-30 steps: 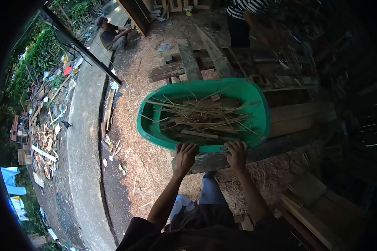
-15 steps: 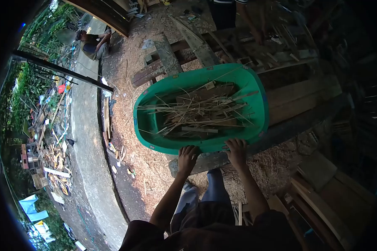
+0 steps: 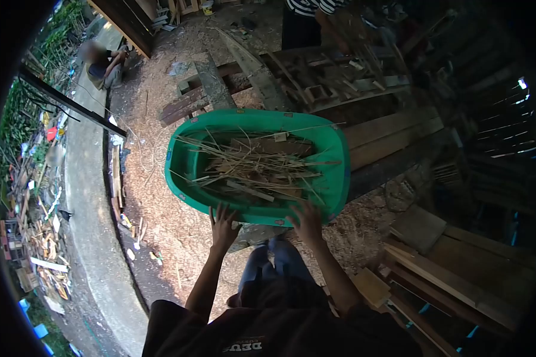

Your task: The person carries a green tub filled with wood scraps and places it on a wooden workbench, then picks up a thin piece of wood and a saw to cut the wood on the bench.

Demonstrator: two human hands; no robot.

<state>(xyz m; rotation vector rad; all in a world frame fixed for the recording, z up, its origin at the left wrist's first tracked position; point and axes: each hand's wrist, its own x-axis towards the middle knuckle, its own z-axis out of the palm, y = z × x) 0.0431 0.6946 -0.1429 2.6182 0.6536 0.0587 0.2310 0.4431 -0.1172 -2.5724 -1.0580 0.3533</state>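
A green plastic tub (image 3: 192, 205) with rounded ends rests on timbers in front of me. Thin wood strips and splinters (image 3: 262, 163) lie heaped inside it, over some flat brown pieces (image 3: 292, 147). My left hand (image 3: 223, 228) is at the tub's near rim, left of its middle, with the fingers spread and the tips against the rim. Farther right, my right hand (image 3: 307, 225) lies over the same rim, its fingers stretched apart and slightly blurred, reaching toward the inside wall. Neither hand is closed around anything.
Rough planks (image 3: 211, 80) and a wider board (image 3: 393, 134) lie around the tub. Shavings (image 3: 155, 202) cover the ground. A person in a striped top (image 3: 304, 18) stands beyond; another person (image 3: 106, 65) sits by the concrete strip (image 3: 92, 208). Lumber (image 3: 441, 279) is stacked at right.
The whole view has shifted, so the tub appears farther left and slightly lower. My hands have loosened from curled on the rim to fingers spread, the left most clearly.
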